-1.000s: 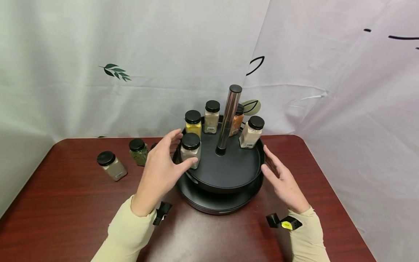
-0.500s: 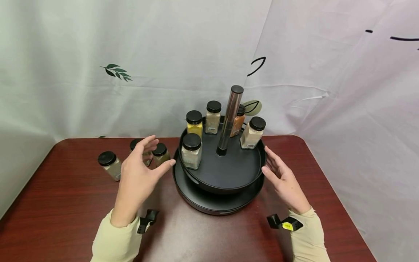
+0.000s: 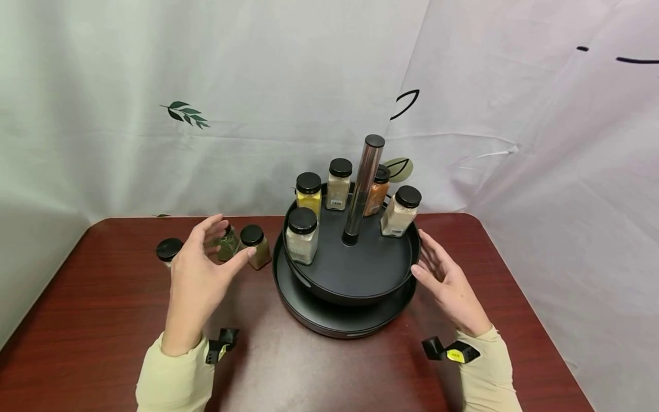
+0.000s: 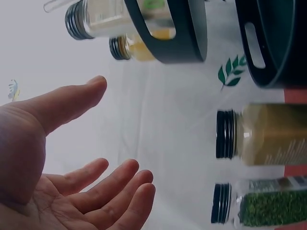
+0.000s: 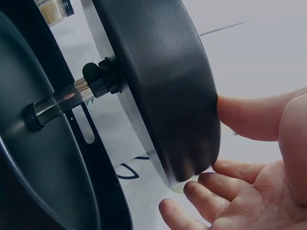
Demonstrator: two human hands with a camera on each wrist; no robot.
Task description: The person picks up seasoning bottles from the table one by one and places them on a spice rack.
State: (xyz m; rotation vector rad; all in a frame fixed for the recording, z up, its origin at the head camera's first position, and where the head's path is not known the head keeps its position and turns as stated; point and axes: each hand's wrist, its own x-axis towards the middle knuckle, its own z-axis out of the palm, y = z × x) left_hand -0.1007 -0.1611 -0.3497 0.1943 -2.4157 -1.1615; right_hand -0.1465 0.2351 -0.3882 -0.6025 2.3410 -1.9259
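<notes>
My left hand (image 3: 198,280) is held with thumb and fingers spread around air, near the spice jars on the table's left. A jar of green herbs (image 3: 227,246) shows behind its fingers, and a jar of olive-brown powder (image 3: 259,254) stands just past the thumb. A third jar (image 3: 169,249) is mostly hidden by the hand; its black lid shows. My right hand (image 3: 450,289) touches the side of the upper tray (image 3: 360,272) of a two-tier black spice rack, thumb tip and fingertips on the outer wall (image 5: 187,96). Its fingers are relaxed.
Several black-lidded jars stand on the upper tray: a whitish one (image 3: 302,243) at front left, a yellow one (image 3: 309,200), a beige one (image 3: 338,186), an orange one (image 3: 378,191) and a cream one (image 3: 397,214). A central post (image 3: 362,189) rises there. The lower tray (image 3: 345,326) sits beneath.
My left hand has let go of the whitish jar on the upper tray and moved left toward the jars on the table. The right hand stays at the tray's side.
</notes>
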